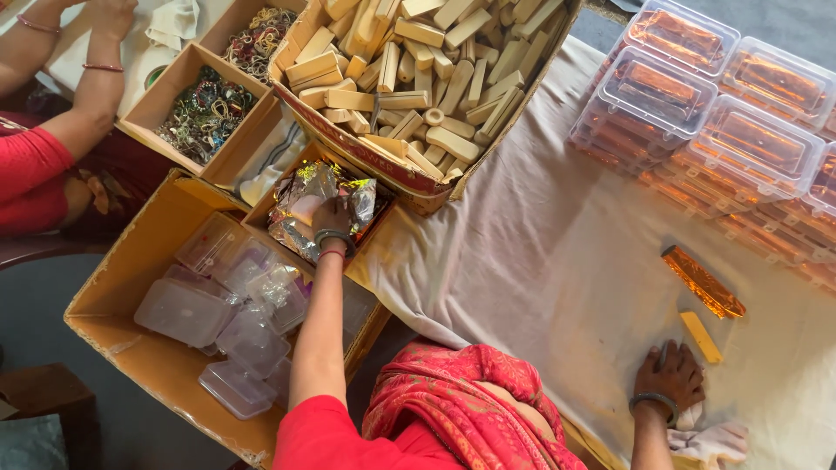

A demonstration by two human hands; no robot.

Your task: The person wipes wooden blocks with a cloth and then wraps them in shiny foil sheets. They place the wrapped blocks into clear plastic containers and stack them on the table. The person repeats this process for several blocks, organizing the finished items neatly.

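Foil-sheet pickup under way: left hand (332, 218), fingers closed on crinkled foil sheets (306, 198) at centre-left; right hand (669, 374) flat on cloth (522, 261), lower right; lifting one sheet cleanly probably next.

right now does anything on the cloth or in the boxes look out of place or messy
Nothing looks spilled or damaged. The empty clear plastic containers lie jumbled at odd angles in the cardboard box, while the filled ones are stacked neatly. One foil-wrapped bar and one bare yellow bar lie loose on the cloth by the right hand.
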